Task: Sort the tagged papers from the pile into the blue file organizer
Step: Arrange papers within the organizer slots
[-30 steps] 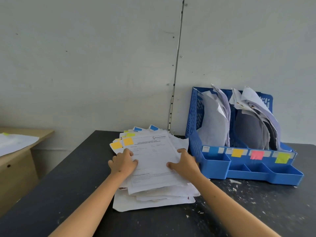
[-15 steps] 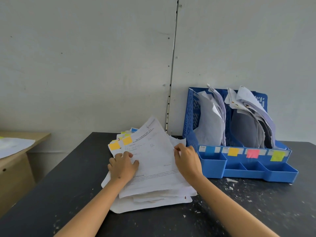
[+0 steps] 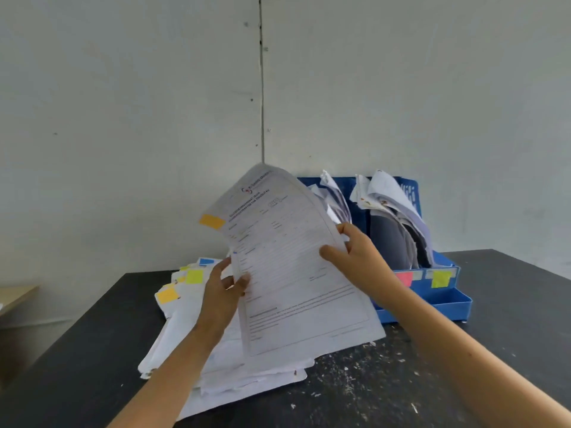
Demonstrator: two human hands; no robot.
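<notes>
The sheet (image 3: 290,267), orange-tagged, is pinched at its side edges by the left hand (image 3: 224,291) and right hand (image 3: 360,261), long axis toward 12 o'clock above the pile (image 3: 191,350); the blue file organizer (image 3: 445,299) lies at 3 o'clock, nearer the right hand.

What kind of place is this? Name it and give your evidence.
Probably an office or filing workroom: a pile of tagged papers on a dark worktable, a blue file organizer with colour-labelled slots, bare wall panels.
</notes>
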